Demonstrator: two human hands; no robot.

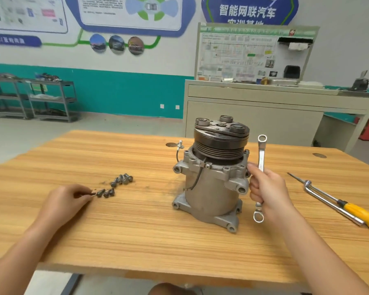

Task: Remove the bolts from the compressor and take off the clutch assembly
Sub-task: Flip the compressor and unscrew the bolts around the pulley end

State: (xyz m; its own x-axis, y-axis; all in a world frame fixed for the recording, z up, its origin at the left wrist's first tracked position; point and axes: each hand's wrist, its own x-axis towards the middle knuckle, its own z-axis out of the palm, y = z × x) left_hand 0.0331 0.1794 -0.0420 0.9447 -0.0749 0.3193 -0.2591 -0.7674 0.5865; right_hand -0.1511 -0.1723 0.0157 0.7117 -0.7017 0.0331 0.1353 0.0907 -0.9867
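A grey compressor (209,188) stands upright on the wooden table (136,231), with the black clutch assembly (221,137) on top. Several loose bolts (117,184) lie in a small heap to its left. My left hand (68,199) pinches one bolt (90,194) at the heap's near edge, low against the tabletop. My right hand (266,188) grips a double ring spanner (260,167) upright, right beside the compressor's right flange, its thumb close to the casting.
A yellow-handled screwdriver (354,211) and a chrome L-shaped socket wrench (326,199) lie at the table's right edge. Behind the table stand a beige cabinet (254,116) with a display board and, far left, metal shelf racks (49,99).
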